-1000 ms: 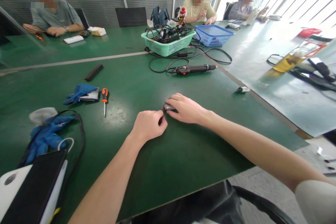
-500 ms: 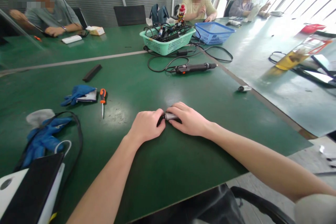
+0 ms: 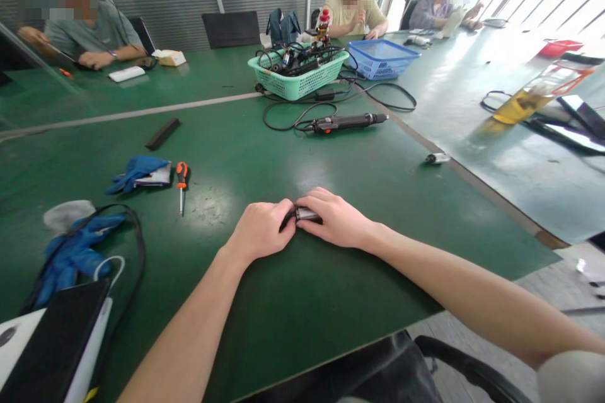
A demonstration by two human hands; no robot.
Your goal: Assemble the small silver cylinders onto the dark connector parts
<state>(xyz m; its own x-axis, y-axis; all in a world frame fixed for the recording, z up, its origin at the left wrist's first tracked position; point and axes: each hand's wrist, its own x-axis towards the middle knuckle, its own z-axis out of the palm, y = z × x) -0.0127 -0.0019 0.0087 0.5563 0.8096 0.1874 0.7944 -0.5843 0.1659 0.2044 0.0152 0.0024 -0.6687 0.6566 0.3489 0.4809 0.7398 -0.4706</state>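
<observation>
Near the middle of the green table (image 3: 283,321), my two hands meet over a small metal cylinder. My right hand (image 3: 338,220) curls its fingers and thumb around this silver cylinder (image 3: 307,215), which looks like a small motor body with dark ends. My left hand (image 3: 261,228) is closed on a black piece (image 3: 286,220) at the cylinder's left end. The black piece is mostly hidden by the fingers, and I cannot tell whether it is joined to the cylinder. A similar silver part with a black end (image 3: 437,158) lies to the right, by the table seam.
An orange-black screwdriver (image 3: 181,179), blue gloves (image 3: 78,252) and a black bar (image 3: 163,133) lie at left. Behind are an electric screwdriver (image 3: 350,123), a green basket (image 3: 300,83) of tools and a blue basket (image 3: 382,63). Several people sit across the table.
My right fingers have shifted slightly on the cylinder, and its dark right end now shows between them. My left hand keeps its hold. The whole view has moved a little.
</observation>
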